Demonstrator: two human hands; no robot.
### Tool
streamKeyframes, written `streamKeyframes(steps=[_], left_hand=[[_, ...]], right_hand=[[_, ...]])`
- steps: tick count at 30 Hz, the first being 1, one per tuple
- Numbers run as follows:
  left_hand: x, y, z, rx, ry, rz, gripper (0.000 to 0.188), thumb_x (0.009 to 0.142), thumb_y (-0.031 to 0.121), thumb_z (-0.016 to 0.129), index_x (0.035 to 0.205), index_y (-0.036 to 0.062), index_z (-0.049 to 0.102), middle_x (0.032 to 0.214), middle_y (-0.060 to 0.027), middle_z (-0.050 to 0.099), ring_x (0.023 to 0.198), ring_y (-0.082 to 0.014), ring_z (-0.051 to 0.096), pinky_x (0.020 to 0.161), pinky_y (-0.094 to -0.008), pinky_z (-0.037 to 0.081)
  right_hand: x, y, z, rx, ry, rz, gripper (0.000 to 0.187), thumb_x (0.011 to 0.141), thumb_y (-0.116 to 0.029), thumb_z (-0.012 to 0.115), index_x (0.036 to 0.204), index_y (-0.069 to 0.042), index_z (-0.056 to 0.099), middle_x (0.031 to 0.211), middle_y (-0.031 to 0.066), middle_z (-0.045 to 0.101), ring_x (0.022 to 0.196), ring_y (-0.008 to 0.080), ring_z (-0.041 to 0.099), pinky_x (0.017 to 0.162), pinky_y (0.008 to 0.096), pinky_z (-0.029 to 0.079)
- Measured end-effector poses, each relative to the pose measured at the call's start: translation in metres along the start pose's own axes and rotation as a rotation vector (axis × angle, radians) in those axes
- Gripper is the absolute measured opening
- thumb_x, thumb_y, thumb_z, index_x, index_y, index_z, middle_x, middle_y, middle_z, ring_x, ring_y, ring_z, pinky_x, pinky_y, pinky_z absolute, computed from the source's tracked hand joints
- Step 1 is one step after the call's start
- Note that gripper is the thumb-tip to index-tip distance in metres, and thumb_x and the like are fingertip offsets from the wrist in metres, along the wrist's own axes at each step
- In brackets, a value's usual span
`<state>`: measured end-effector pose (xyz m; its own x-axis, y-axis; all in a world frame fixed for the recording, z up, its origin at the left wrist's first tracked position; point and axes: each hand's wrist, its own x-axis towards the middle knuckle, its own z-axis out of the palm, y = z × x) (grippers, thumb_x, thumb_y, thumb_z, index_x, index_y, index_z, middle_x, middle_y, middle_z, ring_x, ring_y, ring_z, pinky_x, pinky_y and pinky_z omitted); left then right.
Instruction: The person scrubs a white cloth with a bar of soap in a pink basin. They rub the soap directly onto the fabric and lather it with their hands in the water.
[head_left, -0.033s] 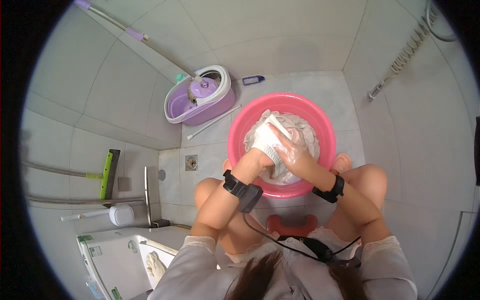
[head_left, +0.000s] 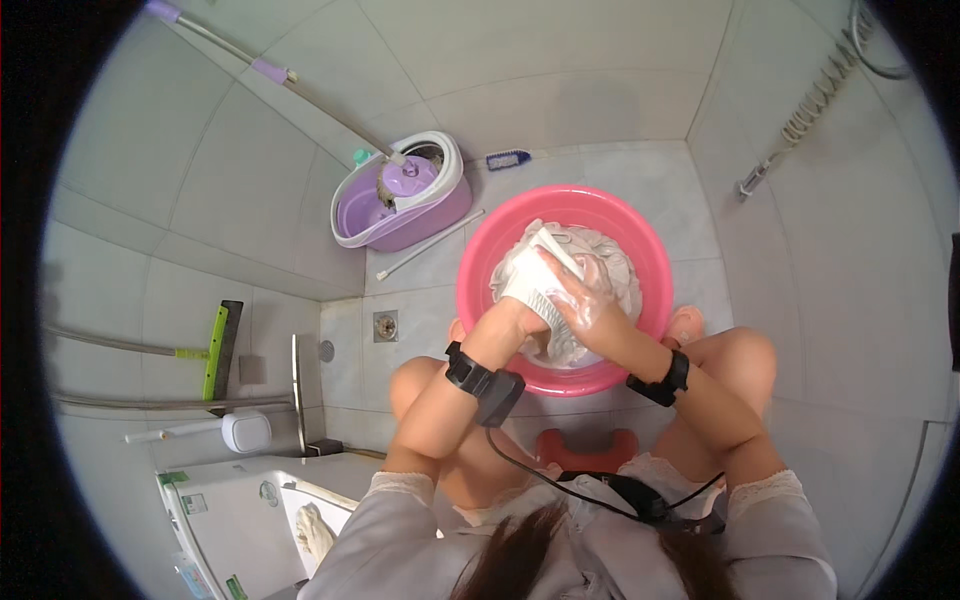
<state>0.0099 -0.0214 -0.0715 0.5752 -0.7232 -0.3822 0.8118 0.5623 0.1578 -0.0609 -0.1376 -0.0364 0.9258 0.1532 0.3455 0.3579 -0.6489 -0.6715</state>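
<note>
Centrally, 1 white, ribbed cloth [head_left: 522, 278] covers part of the left hand [head_left: 527, 318], whose fingers are hidden, their state indeterminable; the sudsy right hand [head_left: 592, 306] closes its fingers on the cloth, above crumpled, pale, wet fabric [head_left: 612, 258] in a round, pink plastic basin [head_left: 655, 290].

Soft, moderately bright light spreads evenly; a faint rounded shadow darkens the grey tiled back wall [head_left: 520, 50]. Black fills the corners, and straight edges bow outward.
</note>
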Motion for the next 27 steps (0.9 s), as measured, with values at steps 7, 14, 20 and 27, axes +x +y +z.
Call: streamKeyframes(steps=[7, 14, 20, 27], left_hand=[[-0.027, 0.008, 0.027, 0.306, 0.015, 0.105, 0.032, 0.09, 0.022, 0.033, 0.109, 0.0024, 0.049, 0.103, -0.0135, 0.056, 0.093, -0.0238, 0.054, 0.085, -0.0355, 0.045], [-0.023, 0.006, 0.019, 0.146, -0.048, 0.151, 0.027, 0.088, 0.025, 0.037, 0.1, 0.0066, 0.053, 0.095, -0.009, 0.058, 0.086, -0.0229, 0.056, 0.077, -0.0353, 0.047], [-0.033, -0.004, 0.053, 0.215, 0.098, 0.261, 0.025, 0.089, 0.027, 0.038, 0.1, 0.0096, 0.052, 0.09, -0.0071, 0.057, 0.086, -0.0226, 0.055, 0.077, -0.0365, 0.046], [-0.028, 0.008, 0.02, 0.46, -0.13, 0.432, 0.03, 0.091, 0.018, 0.032, 0.106, -0.0009, 0.05, 0.099, -0.012, 0.057, 0.091, -0.0238, 0.056, 0.084, -0.0368, 0.046]], right_hand=[[-0.006, 0.006, 0.008, 0.0, -0.001, 0.205, 0.053, 0.084, -0.017, 0.051, 0.134, -0.024, 0.034, 0.109, 0.0294, 0.044, 0.105, 0.0425, 0.039, 0.093, 0.0468, 0.032], [-0.006, 0.02, 0.011, 0.246, 0.015, 0.275, 0.049, 0.084, -0.015, 0.05, 0.131, -0.018, 0.039, 0.104, 0.0244, 0.044, 0.104, 0.0394, 0.039, 0.093, 0.0443, 0.032], [0.003, -0.001, 0.003, -0.157, 0.126, -0.154, 0.049, 0.083, -0.014, 0.05, 0.131, -0.016, 0.041, 0.106, 0.0224, 0.046, 0.1, 0.0358, 0.044, 0.093, 0.0421, 0.034], [-0.009, -0.021, 0.006, -0.132, 0.051, -0.184, 0.049, 0.078, -0.013, 0.055, 0.126, -0.019, 0.048, 0.112, 0.02, 0.047, 0.104, 0.0352, 0.04, 0.094, 0.0439, 0.033]])
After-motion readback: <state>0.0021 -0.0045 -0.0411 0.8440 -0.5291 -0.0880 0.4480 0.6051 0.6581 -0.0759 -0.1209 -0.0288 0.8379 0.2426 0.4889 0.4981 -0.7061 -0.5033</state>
